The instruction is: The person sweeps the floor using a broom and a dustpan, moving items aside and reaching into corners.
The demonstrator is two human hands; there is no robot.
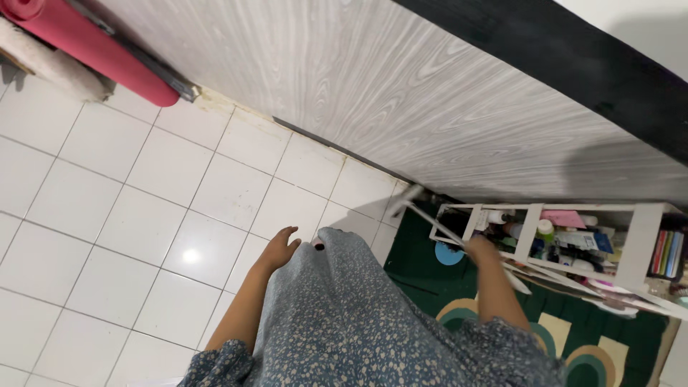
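While right hand (479, 249) grips it, stick (433, 218) slants up-left.

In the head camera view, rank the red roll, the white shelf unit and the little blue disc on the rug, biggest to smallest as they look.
1. white shelf unit
2. red roll, cut off by the frame
3. blue disc, partly hidden

The floor (143, 186) has white tiles with thin grey lines between them. The wall (401, 93) is light grey with a wood-grain pattern, and a black band (573, 50) runs along it. The dress (344, 315) is grey-blue with many small pale flowers. The rug (502, 301) is dark green with cream, teal and tan arches. The shelf (638, 244) is white. The roll (93, 43) is pink-red. The stick (437, 222) is white.
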